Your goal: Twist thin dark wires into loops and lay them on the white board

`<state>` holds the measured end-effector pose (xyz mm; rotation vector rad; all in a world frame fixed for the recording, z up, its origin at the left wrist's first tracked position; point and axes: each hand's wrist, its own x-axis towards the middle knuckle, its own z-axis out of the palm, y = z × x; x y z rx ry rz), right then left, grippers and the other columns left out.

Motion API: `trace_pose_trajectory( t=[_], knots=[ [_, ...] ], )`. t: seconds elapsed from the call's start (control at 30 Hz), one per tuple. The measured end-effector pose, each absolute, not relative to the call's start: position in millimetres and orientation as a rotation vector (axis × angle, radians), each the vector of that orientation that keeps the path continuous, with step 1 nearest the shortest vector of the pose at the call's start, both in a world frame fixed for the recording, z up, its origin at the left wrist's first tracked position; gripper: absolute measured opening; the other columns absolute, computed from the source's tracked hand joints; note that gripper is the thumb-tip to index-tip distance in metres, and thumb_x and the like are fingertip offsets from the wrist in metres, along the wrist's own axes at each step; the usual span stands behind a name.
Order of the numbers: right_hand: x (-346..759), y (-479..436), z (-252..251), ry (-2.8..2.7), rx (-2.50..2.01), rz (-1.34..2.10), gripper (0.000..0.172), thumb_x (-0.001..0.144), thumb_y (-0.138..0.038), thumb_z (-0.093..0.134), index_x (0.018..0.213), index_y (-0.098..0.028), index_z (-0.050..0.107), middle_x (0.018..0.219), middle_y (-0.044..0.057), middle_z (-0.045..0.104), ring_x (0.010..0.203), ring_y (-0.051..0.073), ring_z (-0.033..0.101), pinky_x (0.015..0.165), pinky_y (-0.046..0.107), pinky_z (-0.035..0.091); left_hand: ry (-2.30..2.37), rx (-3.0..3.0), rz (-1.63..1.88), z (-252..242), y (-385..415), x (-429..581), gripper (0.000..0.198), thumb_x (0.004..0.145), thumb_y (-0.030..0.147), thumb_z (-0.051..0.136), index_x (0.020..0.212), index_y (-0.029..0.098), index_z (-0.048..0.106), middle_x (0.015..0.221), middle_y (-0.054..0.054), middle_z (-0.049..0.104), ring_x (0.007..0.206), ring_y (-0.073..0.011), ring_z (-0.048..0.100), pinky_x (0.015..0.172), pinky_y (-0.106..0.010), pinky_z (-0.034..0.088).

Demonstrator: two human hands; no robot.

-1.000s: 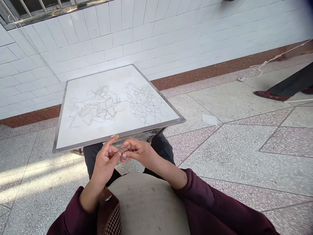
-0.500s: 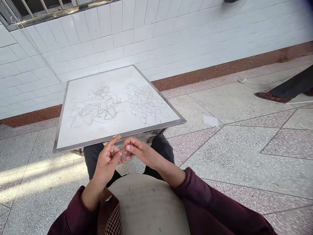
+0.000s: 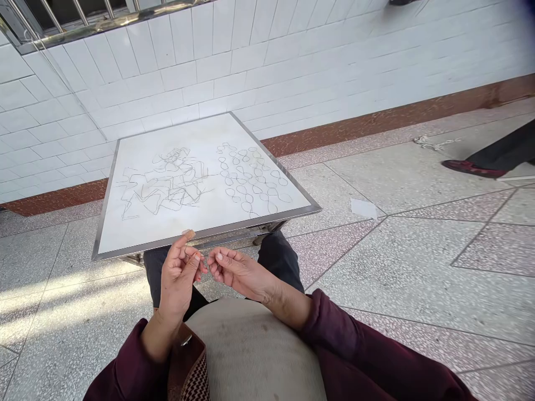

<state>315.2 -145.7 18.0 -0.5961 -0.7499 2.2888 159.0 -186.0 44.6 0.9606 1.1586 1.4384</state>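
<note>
Left hand [image 3: 178, 278] and right hand [image 3: 238, 273] raised before the body, fingers half-curled, neither clenched nor spread. Their fingertips lie just apart; whether they pinch something too fine to see cannot be told. The left forefinger [image 3: 186, 243] points upward. Directly beyond the hands is a white tabletop [image 3: 200, 228] with a metal edge, just past the fingertips and above the knees in dark trousers [image 3: 278, 259]. On it are a tangled angular pencil scribble [image 3: 165, 181] and, beside it, rows of looped pencil figures [image 3: 251, 178]. Maroon sleeves [image 3: 330, 328] and a pale ribbed garment [image 3: 251, 351] lie nearest the camera. A speckled terrazzo floor [image 3: 418, 262] bears a paper scrap [image 3: 363, 208]. Another person's red shoe [image 3: 470, 168] stands at right, near a white tiled wall [image 3: 251, 72].
</note>
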Motion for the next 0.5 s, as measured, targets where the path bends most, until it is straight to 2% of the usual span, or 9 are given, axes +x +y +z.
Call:
trace_pose_trajectory(
  t=[0.13, 0.27, 0.5],
  knots=[
    [313.7, -145.8, 14.9, -0.709, -0.629, 2.246, 0.028, 0.079, -0.043, 0.080, 0.084, -0.017, 0.072, 0.069, -0.002, 0.060, 0.058, 0.006, 0.049, 0.062, 0.020, 0.047, 1.180, 1.010, 1.434, 44.5, -187.3, 160.9, 0.045, 0.088, 0.030, 0.068, 0.132, 0.027, 0.057, 0.080, 0.002, 0.059, 0.062, -0.0090, 0.057, 0.050, -0.018, 0.044],
    [310.8, -146.7, 14.5, -0.665, -0.689, 2.177, 0.027, 0.077, -0.041, 0.082, 0.082, -0.016, 0.074, 0.065, -0.002, 0.059, 0.061, 0.008, 0.052, 0.057, 0.018, 0.042, 1.183, 1.071, 1.450, 42.0, -188.5, 163.3, 0.043, 0.090, 0.029, 0.065, 0.133, 0.026, 0.056, 0.078, 0.002, 0.058, 0.062, -0.0086, 0.057, 0.050, -0.018, 0.045],
    [307.3, -149.2, 18.2, -0.644, -0.668, 2.158, 0.026, 0.079, -0.042, 0.080, 0.082, -0.017, 0.075, 0.064, -0.002, 0.058, 0.063, 0.009, 0.055, 0.060, 0.021, 0.043, 1.241, 1.085, 1.508, 40.2, -189.6, 168.2, 0.042, 0.090, 0.030, 0.065, 0.130, 0.024, 0.058, 0.077, 0.002, 0.059, 0.060, -0.0085, 0.056, 0.047, -0.017, 0.045]
  ],
)
